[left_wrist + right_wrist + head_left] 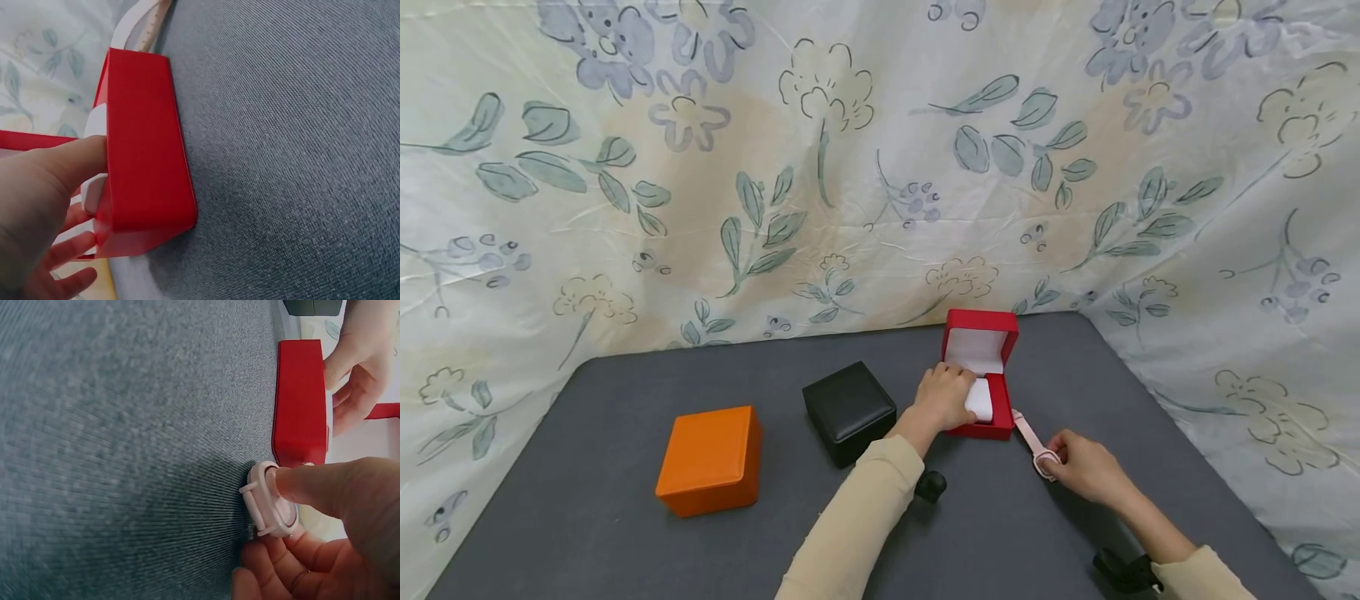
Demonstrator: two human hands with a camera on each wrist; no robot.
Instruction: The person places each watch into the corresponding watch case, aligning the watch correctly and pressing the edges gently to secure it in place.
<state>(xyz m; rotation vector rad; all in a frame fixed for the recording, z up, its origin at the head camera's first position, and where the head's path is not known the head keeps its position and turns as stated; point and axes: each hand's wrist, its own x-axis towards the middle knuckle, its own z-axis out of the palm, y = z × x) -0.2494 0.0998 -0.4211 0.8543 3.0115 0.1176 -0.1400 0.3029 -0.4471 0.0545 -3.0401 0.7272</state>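
A red watch box (1002, 408) stands with its lid up, showing a white lining. Inside it sits a white cushion (980, 400). My left hand (943, 395) reaches into the box and grips the cushion between thumb and fingers; in the left wrist view, the thumb goes down behind the red wall (144, 137). Just right of the box, my right hand (1086, 468) pinches the case of a pale pink wristwatch (275, 500). The watch strap (1028, 435) stretches toward the box's front right corner.
A closed black box (850, 408) stands left of the red one. Farther left is a closed orange box (711, 458). All rest on a dark grey tabletop (587, 533). Floral fabric (880, 167) hangs behind and at the sides.
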